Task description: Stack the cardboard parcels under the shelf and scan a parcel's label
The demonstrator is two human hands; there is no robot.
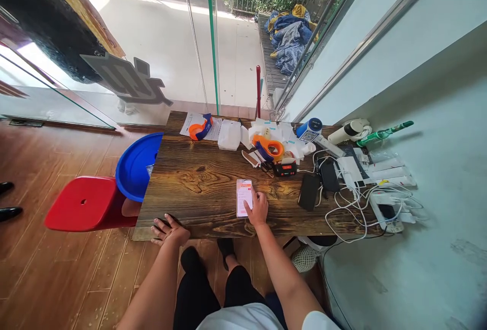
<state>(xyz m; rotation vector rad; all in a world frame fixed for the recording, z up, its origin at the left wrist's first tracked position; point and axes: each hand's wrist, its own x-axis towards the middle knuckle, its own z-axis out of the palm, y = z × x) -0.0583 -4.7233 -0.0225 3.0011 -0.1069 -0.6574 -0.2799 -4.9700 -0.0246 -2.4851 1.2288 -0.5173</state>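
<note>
A smartphone (242,203) with a lit pink and white screen lies flat on the dark wooden table (190,172). My right hand (259,209) rests over its right edge, thumb on the screen and the other fingers spread out on the wood beside it. Nothing is gripped in that hand. At the table's front left corner, my left hand (170,229) lies with fingers spread, holding nothing. Beyond the phone sit an orange and blue tape dispenser (272,148) and a small black device (285,168) with a red display.
Another tape dispenser (200,128) lies on papers at the back left. White cables (355,203), a black phone (309,192) and a blue cylinder (310,129) crowd the right side. A red stool (85,203) and a blue bin (137,167) stand left, a glass door (213,40) behind.
</note>
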